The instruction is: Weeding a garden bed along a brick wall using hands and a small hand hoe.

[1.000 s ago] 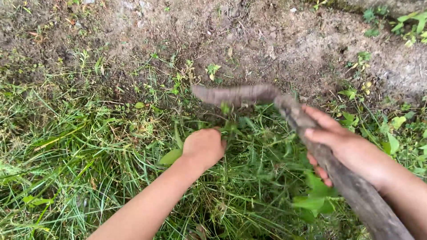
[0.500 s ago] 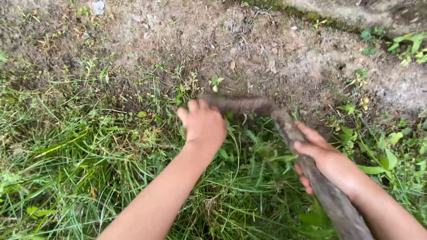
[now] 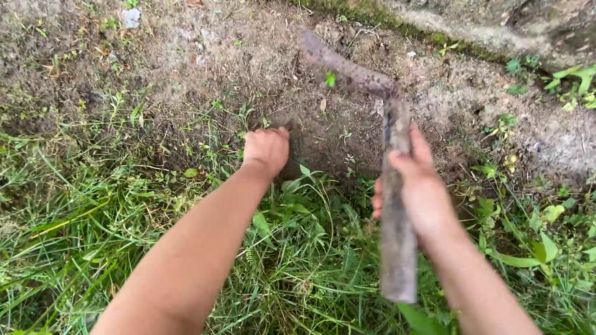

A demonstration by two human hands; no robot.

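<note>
Nearest the camera, thick green grass fills the ground between both forearms. Just beyond it, the right hand is clenched around the wooden handle of a sickle-like tool, held upright, its curved rusty blade angling far and left above bare soil. Left of the handle, the left hand is closed in a fist at the grass edge, knuckles against the dirt; what it grips cannot be told. Farthest right runs a mossy stone edge.

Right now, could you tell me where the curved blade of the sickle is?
In the head view, the sickle blade is raised over bare soil, up and centre-right, above the right hand gripping its wooden handle.
</note>
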